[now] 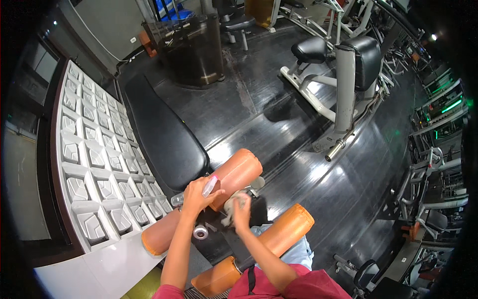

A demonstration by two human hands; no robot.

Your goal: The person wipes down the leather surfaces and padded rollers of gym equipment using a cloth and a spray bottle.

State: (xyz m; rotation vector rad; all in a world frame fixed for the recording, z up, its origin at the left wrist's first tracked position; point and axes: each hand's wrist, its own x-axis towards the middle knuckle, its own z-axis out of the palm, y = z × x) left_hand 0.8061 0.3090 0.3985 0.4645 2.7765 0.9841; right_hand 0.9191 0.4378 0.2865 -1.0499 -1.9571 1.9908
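Note:
My left hand (197,197) is closed around a clear spray bottle (209,186) with a whitish head and a touch of pink at its tip. It rests beside the upper orange-brown padded roller (238,170) of an exercise bench. My right hand (242,209), slightly blurred, grips a greyish cloth (231,205) just below that roller, against or close to its lower side. Most of the bottle's body is hidden by my fingers. Nearer to me are a lower left roller (162,232), a bright orange roller (288,227) and another orange roller (217,277) by my legs.
The bench's long black pad (162,130) stretches away beside a white wall of moulded tiles (107,172). A grey-framed machine with black pads (347,84) stands at the right on the dark rubber floor (239,114). More gym machines line the far right.

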